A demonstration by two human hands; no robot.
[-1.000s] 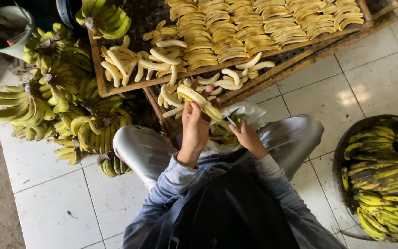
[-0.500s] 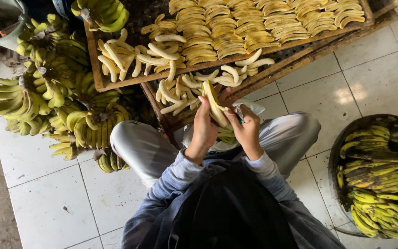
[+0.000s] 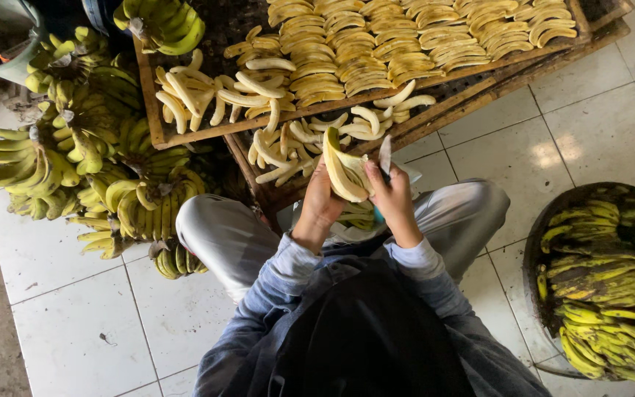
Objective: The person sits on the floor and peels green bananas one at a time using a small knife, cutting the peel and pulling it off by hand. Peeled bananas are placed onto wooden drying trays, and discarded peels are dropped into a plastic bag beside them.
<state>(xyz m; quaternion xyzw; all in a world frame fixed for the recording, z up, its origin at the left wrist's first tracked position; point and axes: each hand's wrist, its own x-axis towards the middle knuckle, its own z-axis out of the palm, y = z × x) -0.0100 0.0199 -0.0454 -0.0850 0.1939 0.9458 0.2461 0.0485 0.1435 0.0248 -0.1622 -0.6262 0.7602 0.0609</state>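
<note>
Peeling a banana (image 3: 343, 170) over the lap: left hand (image 3: 323, 202) gripping the fruit, fingers clenched round it; right hand (image 3: 391, 197) grasping a knife (image 3: 385, 154), blade upright just beside the fruit. Skin partly opened, so peeling judged midway. Lying beyond the fingers: peeled bananas (image 3: 288, 140) and sliced rows on a tray (image 3: 157, 129). Waiting unpeeled: bunches (image 3: 104, 184) left of the fingers. Filling a basket (image 3: 534, 242) right of them: peels.

We are seeing two hands: left hand (image 3: 323, 202), right hand (image 3: 393, 197). One banana (image 3: 341, 170) being held, one knife (image 3: 384, 156), two wooden trays (image 3: 157, 125), one basket (image 3: 536, 242); loose bananas too many for counting.
</note>
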